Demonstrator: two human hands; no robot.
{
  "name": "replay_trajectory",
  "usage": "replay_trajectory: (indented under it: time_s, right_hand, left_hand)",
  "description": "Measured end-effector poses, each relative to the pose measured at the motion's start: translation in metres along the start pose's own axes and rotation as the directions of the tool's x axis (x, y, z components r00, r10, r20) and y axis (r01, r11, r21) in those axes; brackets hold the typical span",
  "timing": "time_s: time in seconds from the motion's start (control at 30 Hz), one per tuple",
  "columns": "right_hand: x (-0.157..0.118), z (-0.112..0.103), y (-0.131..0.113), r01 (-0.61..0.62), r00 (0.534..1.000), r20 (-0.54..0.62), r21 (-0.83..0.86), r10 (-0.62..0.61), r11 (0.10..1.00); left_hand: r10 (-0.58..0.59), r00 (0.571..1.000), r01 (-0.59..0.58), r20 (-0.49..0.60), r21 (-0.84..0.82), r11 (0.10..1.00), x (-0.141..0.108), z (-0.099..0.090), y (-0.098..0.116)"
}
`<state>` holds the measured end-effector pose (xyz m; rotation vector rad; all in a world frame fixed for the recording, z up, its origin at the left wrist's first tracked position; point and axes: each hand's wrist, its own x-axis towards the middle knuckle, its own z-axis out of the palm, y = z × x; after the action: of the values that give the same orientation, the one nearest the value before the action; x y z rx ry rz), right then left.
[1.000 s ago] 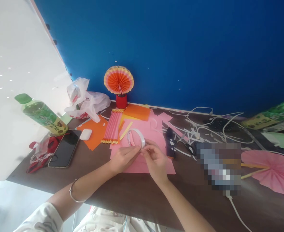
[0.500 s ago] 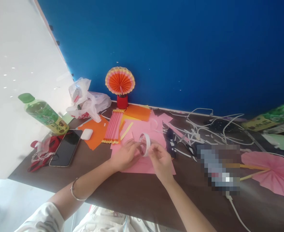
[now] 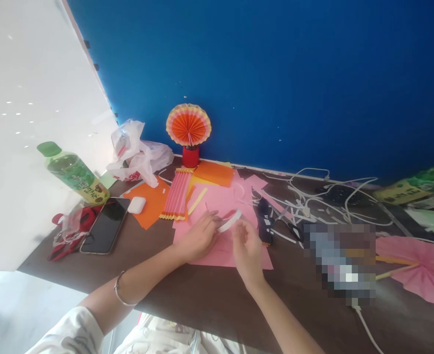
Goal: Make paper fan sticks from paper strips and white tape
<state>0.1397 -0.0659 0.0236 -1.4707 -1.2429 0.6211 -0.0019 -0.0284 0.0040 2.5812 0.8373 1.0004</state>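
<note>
Between my two hands, above pink paper sheets (image 3: 220, 255), is a roll of white tape (image 3: 230, 222), tilted so that its ring looks narrow. My left hand (image 3: 201, 237) closes its fingers on the roll's left side. At the right edge of the roll, my right hand (image 3: 248, 250) has its fingers bent and pinched together on it; the exact contact is partly hidden. Just left of the roll lies a pink pleated paper strip (image 3: 178, 194) with yellow and orange edges, beside a narrow yellow strip (image 3: 198, 200).
An orange pleated fan (image 3: 188, 125) stands in a red holder (image 3: 191, 157) by the blue wall. At left are a tilted green bottle (image 3: 75, 174), a phone (image 3: 106, 226) and a white case (image 3: 136, 205). Rightward lie scissors (image 3: 294, 230), tangled white cables (image 3: 322, 196) and a pink fan (image 3: 419, 263).
The tape roll has turned from a round, upright ring to a tilted, narrow one. My right hand has shifted slightly with it. The whole view has moved a little.
</note>
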Motion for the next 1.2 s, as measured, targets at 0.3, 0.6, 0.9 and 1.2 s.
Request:
replay_trajectory:
  time_s: [0.3, 0.6, 0.9, 1.2]
  right_hand:
    - [0.005, -0.015, -0.016, -0.004, 0.983, -0.179, 0.153, 0.032, 0.988]
    - [0.024, -0.024, 0.012, -0.033, 0.916, -0.379, 0.259, 0.133, 0.965]
    - [0.037, -0.032, 0.013, 0.059, 0.886, -0.443, 0.4, 0.137, 0.915]
    - [0.042, -0.034, 0.011, 0.007, 0.895, -0.361, 0.597, 0.262, 0.802]
  left_hand:
    - [-0.065, 0.991, 0.095, -0.121, 0.26, 0.961, -0.009, 0.0, -0.007]
    - [-0.019, 0.981, -0.025, 0.195, 0.224, 0.974, -0.011, -0.009, -0.005]
    - [-0.07, 0.995, 0.088, -0.065, 0.332, 0.939, -0.012, -0.004, -0.012]
    - [-0.315, 0.916, 0.4, -0.248, 0.598, 0.694, -0.009, -0.022, -0.028]
